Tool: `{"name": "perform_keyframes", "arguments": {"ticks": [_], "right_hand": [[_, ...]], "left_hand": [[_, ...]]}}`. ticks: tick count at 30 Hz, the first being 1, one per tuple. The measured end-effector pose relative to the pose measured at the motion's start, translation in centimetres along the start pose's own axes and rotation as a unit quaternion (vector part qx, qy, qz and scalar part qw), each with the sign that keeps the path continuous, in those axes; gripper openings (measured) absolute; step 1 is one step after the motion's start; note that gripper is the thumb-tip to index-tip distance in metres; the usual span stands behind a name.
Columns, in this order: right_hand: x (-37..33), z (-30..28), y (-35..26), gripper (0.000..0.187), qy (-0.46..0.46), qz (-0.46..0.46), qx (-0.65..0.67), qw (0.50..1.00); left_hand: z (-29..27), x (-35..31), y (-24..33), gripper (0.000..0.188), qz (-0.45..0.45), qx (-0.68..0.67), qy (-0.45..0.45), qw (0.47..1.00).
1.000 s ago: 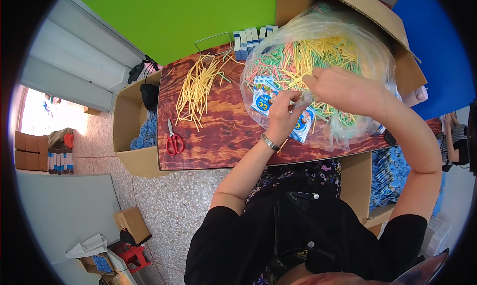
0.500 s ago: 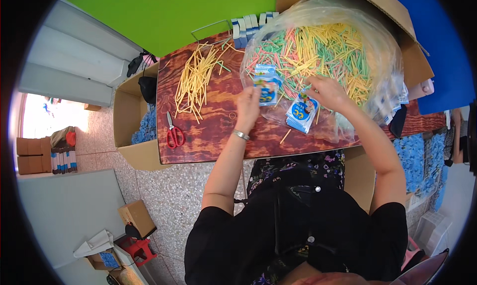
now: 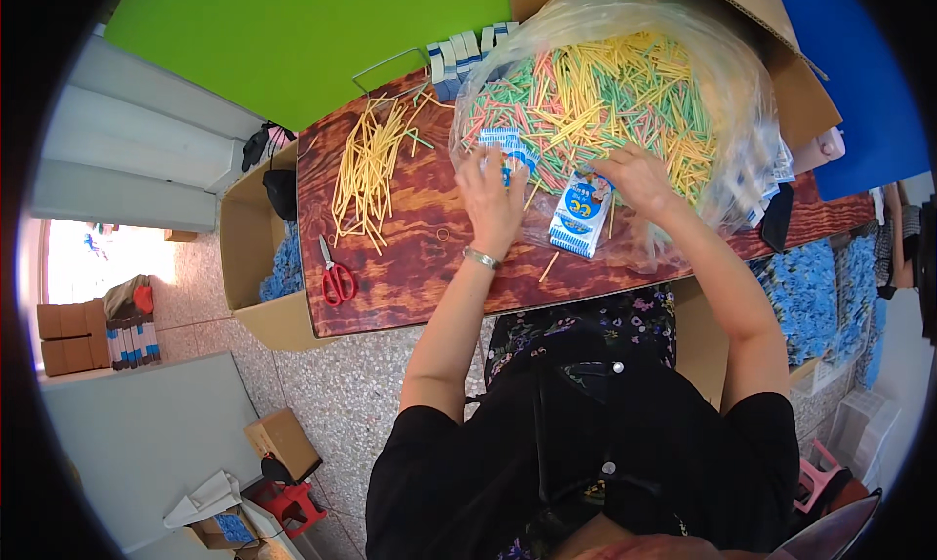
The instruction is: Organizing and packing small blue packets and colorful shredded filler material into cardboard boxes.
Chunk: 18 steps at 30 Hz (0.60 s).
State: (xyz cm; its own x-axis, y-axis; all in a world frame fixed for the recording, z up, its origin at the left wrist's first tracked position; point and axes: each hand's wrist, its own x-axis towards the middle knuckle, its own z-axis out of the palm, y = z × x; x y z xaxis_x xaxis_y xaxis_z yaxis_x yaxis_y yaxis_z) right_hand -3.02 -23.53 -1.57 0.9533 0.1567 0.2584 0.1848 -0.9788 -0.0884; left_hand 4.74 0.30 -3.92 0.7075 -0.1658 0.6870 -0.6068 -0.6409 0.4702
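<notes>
A large clear plastic bag [image 3: 747, 82] lies open, full of short yellow, green and pink sticks [image 3: 605, 92]. My left hand [image 3: 491, 204] is over a blue-and-white packet [image 3: 500, 139] at the bag's near left edge, its fingers apart and hiding part of the packet. With bent fingers, my right hand [image 3: 639, 181] pinches the top end of a second blue-and-white packet [image 3: 584, 214], which slants down toward the table's front edge. A few yellow sticks show beside that packet; its opening is hidden by my fingers.
Long yellow sticks [image 3: 369, 175] lie loose on the red-brown table [image 3: 420, 287], with red-handled scissors [image 3: 338, 279] nearer the edge. Small blue-and-white boxes [image 3: 459, 58] stand at the back. A cardboard box [image 3: 810, 101] rises behind the bag, and a dark phone-like object [image 3: 778, 217] lies at right.
My left hand has shifted from the side of its packet to over it, and its fingers have spread. My right hand stays at the second packet's top. The whole view has turned slightly.
</notes>
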Motion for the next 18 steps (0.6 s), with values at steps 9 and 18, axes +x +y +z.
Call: {"name": "perform_keyframes", "arguments": {"ticks": [9, 18], "right_hand": [[2.1, -6.5, -1.9, 0.025, -0.03, 0.065, 0.366, 0.928], [4.7, -5.6, 0.1, 0.025, -0.033, -0.016, 0.322, 0.946]], "left_hand": [[1.3, -0.6, 4.3, 0.019, -0.187, -0.411, -0.31, 0.837], [1.9, 1.6, 4.1, 0.03, -0.207, -0.339, -0.259, 0.881]]}}
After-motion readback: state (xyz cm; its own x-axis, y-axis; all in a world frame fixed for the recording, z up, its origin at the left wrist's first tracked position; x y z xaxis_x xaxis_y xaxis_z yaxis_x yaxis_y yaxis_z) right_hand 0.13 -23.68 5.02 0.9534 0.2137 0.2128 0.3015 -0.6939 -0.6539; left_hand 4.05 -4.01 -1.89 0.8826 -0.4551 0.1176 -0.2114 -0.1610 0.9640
